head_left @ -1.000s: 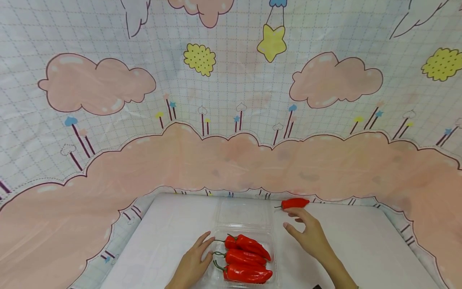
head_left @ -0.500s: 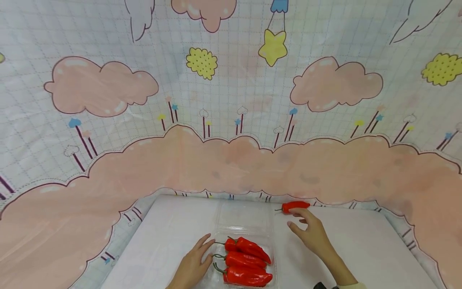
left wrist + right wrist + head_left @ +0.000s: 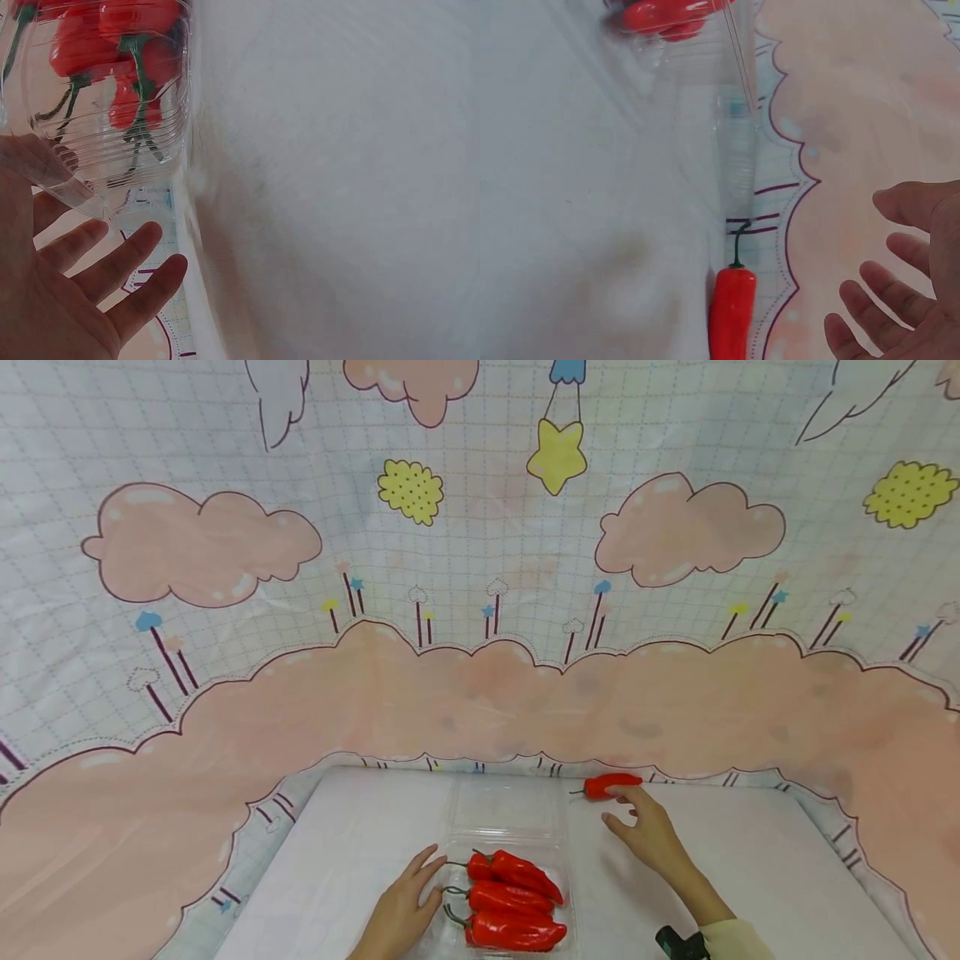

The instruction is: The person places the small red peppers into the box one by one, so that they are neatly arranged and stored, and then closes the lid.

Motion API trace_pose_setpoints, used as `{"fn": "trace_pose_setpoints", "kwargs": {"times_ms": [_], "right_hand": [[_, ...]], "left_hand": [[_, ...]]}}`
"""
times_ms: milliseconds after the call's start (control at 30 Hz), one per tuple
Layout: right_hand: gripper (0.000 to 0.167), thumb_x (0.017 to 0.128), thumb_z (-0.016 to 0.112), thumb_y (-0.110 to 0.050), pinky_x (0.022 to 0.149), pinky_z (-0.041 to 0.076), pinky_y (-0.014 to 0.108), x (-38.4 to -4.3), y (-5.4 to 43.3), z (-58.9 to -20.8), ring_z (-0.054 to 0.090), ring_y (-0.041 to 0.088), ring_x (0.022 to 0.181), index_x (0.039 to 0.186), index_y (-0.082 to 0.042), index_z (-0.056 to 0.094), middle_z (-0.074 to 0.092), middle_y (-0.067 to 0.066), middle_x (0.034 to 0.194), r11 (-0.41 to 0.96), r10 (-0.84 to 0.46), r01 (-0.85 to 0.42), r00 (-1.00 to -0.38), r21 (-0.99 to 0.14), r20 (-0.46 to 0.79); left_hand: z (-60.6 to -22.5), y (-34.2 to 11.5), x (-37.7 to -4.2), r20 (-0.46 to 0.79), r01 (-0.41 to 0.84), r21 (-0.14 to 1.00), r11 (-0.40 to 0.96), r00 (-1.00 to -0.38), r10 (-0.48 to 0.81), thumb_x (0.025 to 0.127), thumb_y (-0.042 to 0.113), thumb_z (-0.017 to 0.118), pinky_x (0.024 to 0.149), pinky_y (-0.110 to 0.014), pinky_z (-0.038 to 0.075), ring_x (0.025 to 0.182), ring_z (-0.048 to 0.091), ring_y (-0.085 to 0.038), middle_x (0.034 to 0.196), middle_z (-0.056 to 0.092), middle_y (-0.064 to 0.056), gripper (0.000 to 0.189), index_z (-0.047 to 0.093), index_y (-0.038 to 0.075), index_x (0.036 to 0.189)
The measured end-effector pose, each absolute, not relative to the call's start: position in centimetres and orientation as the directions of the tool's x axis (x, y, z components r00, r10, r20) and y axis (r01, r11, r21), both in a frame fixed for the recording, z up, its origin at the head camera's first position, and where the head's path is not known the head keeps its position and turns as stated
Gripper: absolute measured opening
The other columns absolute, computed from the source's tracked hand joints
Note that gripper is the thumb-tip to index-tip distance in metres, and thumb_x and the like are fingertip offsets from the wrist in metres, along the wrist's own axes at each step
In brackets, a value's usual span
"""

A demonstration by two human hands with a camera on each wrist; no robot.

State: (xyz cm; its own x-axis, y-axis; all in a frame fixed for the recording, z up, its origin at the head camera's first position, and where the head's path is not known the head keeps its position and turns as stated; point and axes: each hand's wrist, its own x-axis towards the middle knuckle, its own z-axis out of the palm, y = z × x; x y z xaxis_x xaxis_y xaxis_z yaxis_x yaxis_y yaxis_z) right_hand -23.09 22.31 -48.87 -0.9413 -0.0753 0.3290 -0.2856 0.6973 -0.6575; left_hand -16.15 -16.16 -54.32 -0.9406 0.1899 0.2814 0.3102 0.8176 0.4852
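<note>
Several red peppers (image 3: 517, 932) with green stems lie side by side in a clear plastic clamshell box (image 3: 573, 881), its lid (image 3: 506, 806) folded back. Beside the box's left wall is my left hand (image 3: 401, 906), fingertips right at the rim and stems; the left wrist view shows its fingers (image 3: 150, 296) extended and apart. One more red pepper (image 3: 598, 787) lies alone at the table's back edge, stem pointing left. My right hand (image 3: 651, 839) reaches to it, fingertips overlapping its near side in the head view, thumb apart from it.
The white table (image 3: 720, 860) meets a hanging cloth (image 3: 480, 702) with a cloud print along its back edge. A black device (image 3: 681, 943) sits at my right wrist beside a pale sleeve (image 3: 735, 939).
My right hand has shifted slightly right along the lone pepper, and more of its sleeve and wrist device shows. The pepper, the box and my left hand stay about where they were.
</note>
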Motion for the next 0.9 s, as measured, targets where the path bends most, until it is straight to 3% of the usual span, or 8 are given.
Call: {"fn": "trace_pose_setpoints", "kwargs": {"times_ms": [200,533,900], "right_hand": [[0.046,0.087,0.073,-0.018,0.095,0.052,0.054,-24.0,22.5,-48.8,0.058,0.037,0.116,0.129,-0.007,0.058,0.062,0.016,0.128,0.723,-0.093,-0.274,-0.948,-0.634,0.304],[0.042,0.086,0.072,-0.013,0.093,0.052,0.055,-25.8,23.4,-49.6,0.059,0.038,0.111,0.125,-0.002,0.06,0.063,0.019,0.124,0.741,-0.081,-0.287,-0.935,-0.607,0.344],[0.051,0.088,0.071,-0.017,0.103,0.043,0.062,-27.7,23.6,-50.1,0.05,0.043,0.126,0.134,-0.002,0.054,0.053,0.023,0.138,0.738,-0.097,-0.235,-0.965,-0.633,0.245]], "left_hand": [[-54.3,-16.1,-16.2,0.283,0.306,0.481,0.822,-0.941,0.185,0.09,0.018,0.064,0.088,-0.047,0.056,0.113,0.066,-0.024,0.147,0.052,-0.002,0.042,0.062,0.015,0.132],[-54.3,-16.1,-16.2,0.281,0.308,0.481,0.821,-0.941,0.189,0.09,0.018,0.064,0.088,-0.047,0.056,0.114,0.065,-0.024,0.147,0.052,-0.004,0.041,0.063,0.014,0.131],[-54.2,-16.1,-16.1,0.277,0.308,0.49,0.816,-0.942,0.19,0.091,0.018,0.064,0.087,-0.048,0.056,0.113,0.066,-0.025,0.147,0.052,-0.004,0.041,0.062,0.014,0.131]]}}
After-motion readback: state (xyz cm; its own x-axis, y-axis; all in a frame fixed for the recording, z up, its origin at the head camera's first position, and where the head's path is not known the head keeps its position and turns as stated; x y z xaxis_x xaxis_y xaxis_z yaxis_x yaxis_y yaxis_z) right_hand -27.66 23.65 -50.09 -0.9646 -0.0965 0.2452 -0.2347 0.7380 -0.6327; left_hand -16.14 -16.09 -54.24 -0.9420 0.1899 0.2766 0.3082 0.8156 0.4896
